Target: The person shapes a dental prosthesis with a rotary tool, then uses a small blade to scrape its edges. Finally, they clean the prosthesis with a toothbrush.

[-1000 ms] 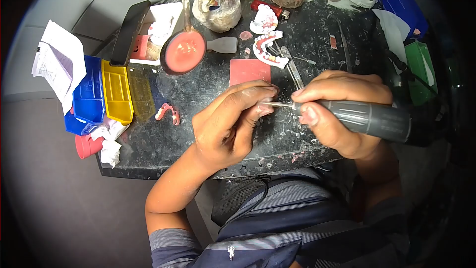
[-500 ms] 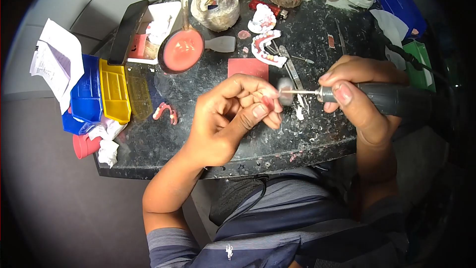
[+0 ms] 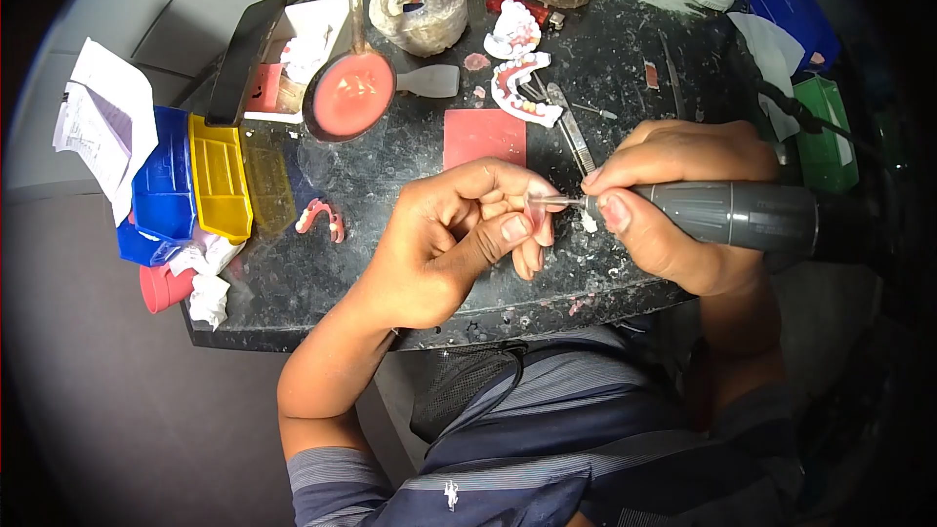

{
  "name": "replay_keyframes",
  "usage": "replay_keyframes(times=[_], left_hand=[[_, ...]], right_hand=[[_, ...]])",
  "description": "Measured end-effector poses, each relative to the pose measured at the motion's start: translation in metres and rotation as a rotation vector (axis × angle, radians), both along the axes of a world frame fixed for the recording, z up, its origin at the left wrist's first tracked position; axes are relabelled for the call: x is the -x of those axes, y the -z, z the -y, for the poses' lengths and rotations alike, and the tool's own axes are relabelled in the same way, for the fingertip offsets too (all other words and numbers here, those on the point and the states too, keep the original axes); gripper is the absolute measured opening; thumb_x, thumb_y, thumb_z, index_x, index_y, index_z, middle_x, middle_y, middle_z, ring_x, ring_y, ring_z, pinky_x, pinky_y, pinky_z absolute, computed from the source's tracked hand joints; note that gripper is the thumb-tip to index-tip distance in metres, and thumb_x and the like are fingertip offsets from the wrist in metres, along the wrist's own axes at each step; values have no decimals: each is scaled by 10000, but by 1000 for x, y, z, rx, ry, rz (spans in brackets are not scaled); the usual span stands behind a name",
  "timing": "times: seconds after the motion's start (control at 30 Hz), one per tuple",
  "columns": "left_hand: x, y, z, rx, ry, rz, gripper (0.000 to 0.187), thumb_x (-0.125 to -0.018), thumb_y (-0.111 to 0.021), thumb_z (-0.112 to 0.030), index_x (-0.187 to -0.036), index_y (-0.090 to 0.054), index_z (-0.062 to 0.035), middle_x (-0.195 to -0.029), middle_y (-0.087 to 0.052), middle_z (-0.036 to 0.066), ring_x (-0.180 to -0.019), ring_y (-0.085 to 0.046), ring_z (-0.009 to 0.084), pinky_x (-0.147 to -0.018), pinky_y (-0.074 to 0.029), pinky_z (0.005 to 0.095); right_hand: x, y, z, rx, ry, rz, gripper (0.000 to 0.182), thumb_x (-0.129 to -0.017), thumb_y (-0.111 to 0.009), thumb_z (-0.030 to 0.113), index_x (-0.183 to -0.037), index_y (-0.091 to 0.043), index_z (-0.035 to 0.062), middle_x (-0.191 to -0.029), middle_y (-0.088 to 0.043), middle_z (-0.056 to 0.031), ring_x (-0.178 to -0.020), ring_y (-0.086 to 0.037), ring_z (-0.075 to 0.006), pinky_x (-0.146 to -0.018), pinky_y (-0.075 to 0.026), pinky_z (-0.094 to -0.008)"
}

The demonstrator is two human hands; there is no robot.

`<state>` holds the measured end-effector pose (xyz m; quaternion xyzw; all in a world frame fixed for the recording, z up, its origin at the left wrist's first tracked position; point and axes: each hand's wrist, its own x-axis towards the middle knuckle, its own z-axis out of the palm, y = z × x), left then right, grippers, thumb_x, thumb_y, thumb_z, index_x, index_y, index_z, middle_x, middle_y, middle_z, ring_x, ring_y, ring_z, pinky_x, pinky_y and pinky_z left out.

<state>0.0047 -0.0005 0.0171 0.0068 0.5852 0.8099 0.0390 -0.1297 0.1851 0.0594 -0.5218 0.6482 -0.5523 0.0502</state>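
Observation:
Between the thumb and fingers of my left hand [image 3: 434,234] is a small pink, partly see-through piece [image 3: 537,211], mostly covered by the fingers. My right hand [image 3: 673,181] grips a dark grey rotary handpiece [image 3: 732,215] like a pen. Its thin metal shank points left and its tip meets the pink piece, though the exact contact is hard to make out. Just beyond my left hand lies a square pink wax sheet [image 3: 483,137]. A pink partial denture [image 3: 320,221] with several teeth rests on the bench to the left.
Behind the hands are white dental models [image 3: 527,109], a metal instrument [image 3: 571,127] and a red lighter [image 3: 517,10]. A pan of pink wax [image 3: 353,98], a white box [image 3: 337,24] and a plastic-wrapped lump [image 3: 420,15] stand farther back. Blue and yellow bins [image 3: 220,181] line the left edge.
My right hand has brought the handpiece left, so its tip now meets the pink piece. The blurred, spinning-looking head seen earlier no longer shows. The view has shifted slightly.

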Motion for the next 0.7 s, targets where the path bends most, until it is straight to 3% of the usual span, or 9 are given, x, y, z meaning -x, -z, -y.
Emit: replay_keyframes(times=[0.3, 0.37, 0.7], left_hand=[[1, -1, -1, 47, -11, 15, 224, -968, -568, -35, -1166, -590, 68, -935, -650, 142, -772, -637, 179, -703, -532, 310], [1, 0, -1, 44, -12, 21, 224, -967, -569, -33, -1165, -590, 68, -931, -651, 140, -772, -637, 178, -705, -532, 309], [1, 0, -2, 60, -42, 68, 211, -965, -568, -22, -1159, -596, 59, -914, -654, 123, -777, -639, 174, -707, -531, 307]], right_hand=[[-1, -1, -1, -23, 31, -26, 43, -737, -708, -10, -776, -690, -6, -632, -652, -95, -543, -654, -168, -507, -496, -269], [-2, -1, -2, -38, -5, -18, 93, -718, -648, -21, -796, -685, -55, -678, -665, -160, -565, -637, -204, -529, -500, -283], [-1, 2, 0, -46, 16, -68, 81, -696, -660, -40, -775, -678, -46, -686, -674, -151, -583, -656, -221, -541, -515, -285]])
